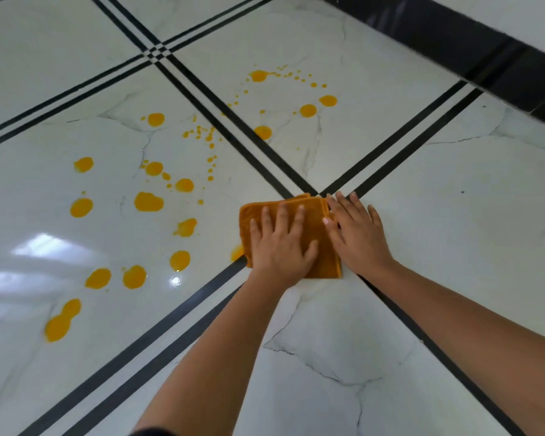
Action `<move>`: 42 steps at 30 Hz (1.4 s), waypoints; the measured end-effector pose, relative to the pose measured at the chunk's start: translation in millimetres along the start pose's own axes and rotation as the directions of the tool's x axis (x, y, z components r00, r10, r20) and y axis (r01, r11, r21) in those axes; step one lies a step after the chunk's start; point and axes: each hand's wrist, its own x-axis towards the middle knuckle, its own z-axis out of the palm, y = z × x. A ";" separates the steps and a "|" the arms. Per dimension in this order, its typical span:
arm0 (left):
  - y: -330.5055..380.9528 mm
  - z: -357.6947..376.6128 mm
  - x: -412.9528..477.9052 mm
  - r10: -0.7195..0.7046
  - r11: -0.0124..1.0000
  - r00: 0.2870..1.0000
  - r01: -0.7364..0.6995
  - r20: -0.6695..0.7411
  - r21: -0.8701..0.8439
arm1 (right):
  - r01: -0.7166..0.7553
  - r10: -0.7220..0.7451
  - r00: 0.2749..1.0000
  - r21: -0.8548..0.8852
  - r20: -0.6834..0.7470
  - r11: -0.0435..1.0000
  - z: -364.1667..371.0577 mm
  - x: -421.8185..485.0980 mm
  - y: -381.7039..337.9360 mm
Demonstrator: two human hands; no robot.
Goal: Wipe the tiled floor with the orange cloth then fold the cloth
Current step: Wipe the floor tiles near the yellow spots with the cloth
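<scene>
Folded orange cloth (326, 256) lies on the tiled floor (422, 215). My left hand (280, 240) presses flat on it. My right hand (356, 234), fingers straight, touches its 3 o'clock edge. Yellow spills (148, 202) noted at 10 o'clock.

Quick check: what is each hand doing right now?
Left hand: open, pressing flat on the orange cloth.
Right hand: open, flat at the cloth's right edge.

Bright even light, glare on glossy floor (41, 247) left; edges bowed
</scene>
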 end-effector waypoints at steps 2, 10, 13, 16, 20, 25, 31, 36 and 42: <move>-2.7 3.7 10.1 0.071 0.997 0.997 -0.071 0.011 0.025 | -0.023 0.023 1.000 -0.017 -0.005 1.000 2.6 0.6 -1.4; -56.6 25.2 -48.5 -0.030 0.999 0.999 0.031 -0.025 0.035 | 0.160 -0.154 0.984 -0.072 0.085 0.984 12.0 -7.4 -15.0; -71.5 10.1 -24.1 -0.180 0.984 0.982 0.180 -0.055 -0.014 | 0.144 -0.136 0.986 -0.081 0.091 0.986 17.8 -10.0 -21.1; -54.4 21.1 -56.5 -0.069 0.998 0.997 0.070 -0.031 0.009 | 0.191 -0.178 0.978 -0.120 0.113 0.974 16.4 -12.5 -19.6; -80.1 14.4 -35.7 -0.003 0.996 1.000 0.005 -0.026 0.092 | 0.188 -0.174 0.978 -0.119 0.118 0.975 18.0 -13.7 -22.0; -84.8 21.1 -58.6 -0.072 0.997 0.994 0.075 -0.083 0.034 | 0.293 -0.281 0.952 -0.092 0.123 0.952 17.1 -7.6 -51.5; -144.7 11.9 -58.9 -0.381 0.924 0.913 0.377 -0.144 -0.060 | 0.313 -0.300 0.945 -0.102 0.129 0.944 31.9 9.3 -82.4; -173.1 6.5 -61.0 -0.151 0.987 0.985 0.156 -0.088 0.050 | 0.365 -0.350 0.926 -0.103 0.138 0.925 42.4 19.9 -107.3; -189.7 17.2 -93.1 -0.091 0.993 0.989 0.099 -0.114 0.062 | 0.384 -0.368 0.919 -0.107 0.140 0.917 52.9 26.5 -136.4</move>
